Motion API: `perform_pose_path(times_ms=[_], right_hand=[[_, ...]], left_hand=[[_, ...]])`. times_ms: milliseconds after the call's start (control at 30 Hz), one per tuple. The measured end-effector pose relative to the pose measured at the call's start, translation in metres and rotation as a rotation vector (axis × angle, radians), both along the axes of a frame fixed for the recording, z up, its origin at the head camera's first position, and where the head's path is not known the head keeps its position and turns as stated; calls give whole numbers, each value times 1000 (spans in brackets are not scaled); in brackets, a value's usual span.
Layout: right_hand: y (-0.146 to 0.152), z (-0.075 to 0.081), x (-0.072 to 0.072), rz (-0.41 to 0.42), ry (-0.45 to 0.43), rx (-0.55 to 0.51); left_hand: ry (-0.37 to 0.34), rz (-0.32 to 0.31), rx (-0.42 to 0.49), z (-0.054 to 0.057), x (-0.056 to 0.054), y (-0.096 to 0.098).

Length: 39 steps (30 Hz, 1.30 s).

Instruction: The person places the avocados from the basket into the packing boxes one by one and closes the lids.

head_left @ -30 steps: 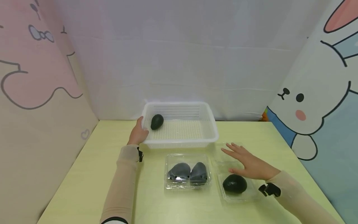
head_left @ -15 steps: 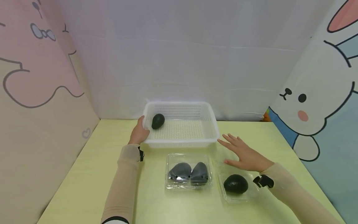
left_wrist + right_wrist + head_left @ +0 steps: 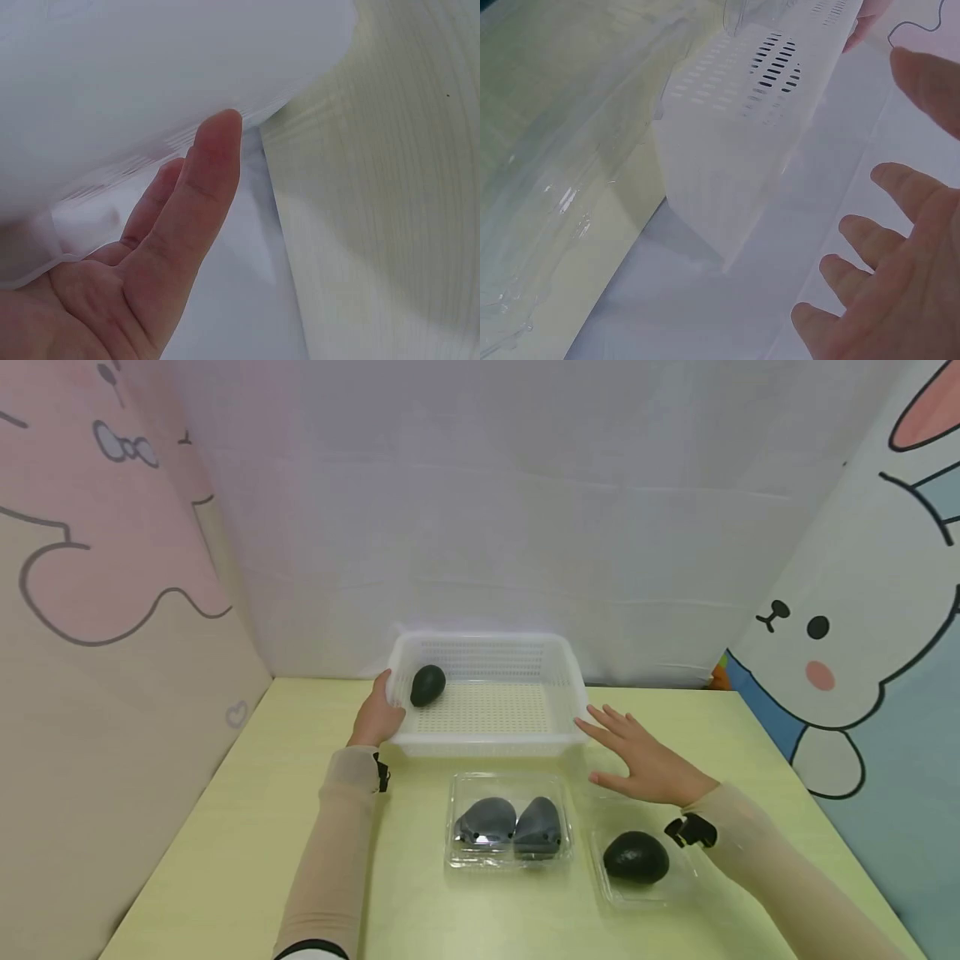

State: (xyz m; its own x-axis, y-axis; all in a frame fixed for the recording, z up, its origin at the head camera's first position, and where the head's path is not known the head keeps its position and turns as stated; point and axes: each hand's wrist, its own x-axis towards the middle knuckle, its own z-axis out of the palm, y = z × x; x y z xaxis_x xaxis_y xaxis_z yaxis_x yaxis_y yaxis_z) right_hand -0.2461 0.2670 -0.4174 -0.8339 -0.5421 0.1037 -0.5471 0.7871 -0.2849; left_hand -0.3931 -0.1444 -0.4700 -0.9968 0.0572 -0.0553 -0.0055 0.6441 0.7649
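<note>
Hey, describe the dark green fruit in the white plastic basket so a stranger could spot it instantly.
At the back of the pale yellow wood-grain table stands a white, perforated rectangular plastic basket. The dark green, egg-shaped fruit lies inside, near the end the person's left hand holds. It alone is in the basket; the other dark, rounded fruits sit in clear plastic containers.

White plastic perforated basket, rectangular, open side up, at twelve o'clock before me; I grip its nine-o'clock end. Inside, near that end, lies one dark-green avocado, its narrower end toward seven o'clock.
</note>
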Motion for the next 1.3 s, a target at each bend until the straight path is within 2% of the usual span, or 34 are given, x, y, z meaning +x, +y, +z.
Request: perform_pose_path(times_ms=[167, 267, 467, 800, 1033, 1300], right_hand=[[-5, 2, -11, 12, 27, -23], [-9, 2, -14, 22, 15, -15], [-17, 3, -19, 47, 27, 9], [-25, 6, -26, 50, 45, 12], [-31, 5, -34, 68, 89, 17], [-36, 1, -38, 78, 77, -8]], left_hand=[[8, 3, 1, 0, 0, -1], [-5, 5, -4, 0, 2, -1], [-26, 10, -8, -1, 5, 1], [-11, 7, -15, 2, 3, 1], [-4, 8, -19, 1, 2, 1], [-10, 9, -19, -1, 2, 0]])
